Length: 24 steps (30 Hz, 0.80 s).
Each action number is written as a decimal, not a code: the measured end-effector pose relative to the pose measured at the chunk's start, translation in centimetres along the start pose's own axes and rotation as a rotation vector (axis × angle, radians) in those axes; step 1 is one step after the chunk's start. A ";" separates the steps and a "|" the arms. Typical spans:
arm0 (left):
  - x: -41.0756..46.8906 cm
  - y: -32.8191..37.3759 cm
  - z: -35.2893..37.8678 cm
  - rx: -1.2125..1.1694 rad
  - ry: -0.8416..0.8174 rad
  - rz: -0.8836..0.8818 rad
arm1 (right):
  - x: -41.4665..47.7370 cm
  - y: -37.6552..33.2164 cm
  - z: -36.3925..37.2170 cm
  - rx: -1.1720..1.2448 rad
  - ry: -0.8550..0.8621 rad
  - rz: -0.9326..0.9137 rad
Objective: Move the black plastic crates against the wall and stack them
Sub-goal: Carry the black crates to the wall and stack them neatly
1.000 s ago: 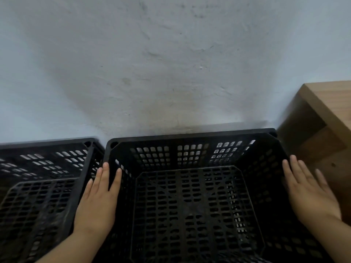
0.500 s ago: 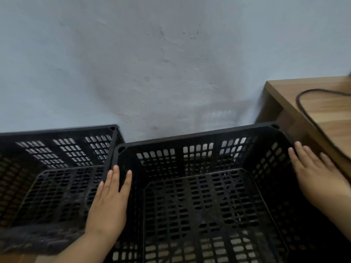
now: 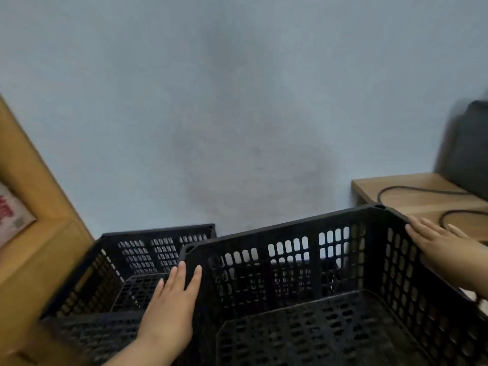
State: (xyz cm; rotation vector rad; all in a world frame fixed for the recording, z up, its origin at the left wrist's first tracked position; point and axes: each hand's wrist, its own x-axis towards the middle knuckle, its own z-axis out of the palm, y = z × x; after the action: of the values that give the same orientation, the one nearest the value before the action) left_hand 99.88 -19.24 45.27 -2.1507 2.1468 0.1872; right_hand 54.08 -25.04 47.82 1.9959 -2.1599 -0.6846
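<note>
1. My left hand point(image 3: 171, 307) lies flat on the outer left side of the nearer crate point(image 3: 264, 276). The fingers are straight and close together and point towards the wall point(image 3: 237, 114).
2. My right hand point(image 3: 446, 249) presses flat on the crate's outer right side, just under the rim near the far right corner. Its fingers are straight and a little spread.
3. Neither hand curls round anything; the crate sits squeezed between my two open palms.
4. This crate looks tilted, with its far right corner higher than its far left one. I cannot tell whether its base touches the floor.
5. Pale light shows through the holes in its far side.
6. The second crate point(image 3: 158, 247) sits to the left, with its far side close to the wall. The far left corner of the crate I hold overlaps it in my view.
7. A wooden cabinet point(image 3: 34, 186) stands just left of the second crate, with a red and white printed item point(image 3: 10, 215) on it, too blurred to read.
8. To the right, a wooden table point(image 3: 369, 184) stands near the wall. It carries a black cable point(image 3: 433, 191) and a dark, blurred object point(image 3: 470, 154).
</note>
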 end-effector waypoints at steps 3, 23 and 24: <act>-1.3 -1.0 -6.3 0.008 0.061 -0.015 | -1.4 2.7 -6.3 -0.004 0.030 0.019; 8.7 -20.6 -26.1 0.176 0.311 -0.186 | 9.4 -8.2 -30.5 0.075 0.248 -0.106; 9.5 -21.8 -26.1 0.174 0.312 -0.197 | 10.5 -9.7 -30.9 0.085 0.255 -0.121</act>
State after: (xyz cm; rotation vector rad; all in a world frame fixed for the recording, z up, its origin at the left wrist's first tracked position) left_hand 122.21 -32.64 69.19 -2.3963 1.9830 -0.3591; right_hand 73.56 -42.99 69.20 2.1369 -1.9649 -0.3337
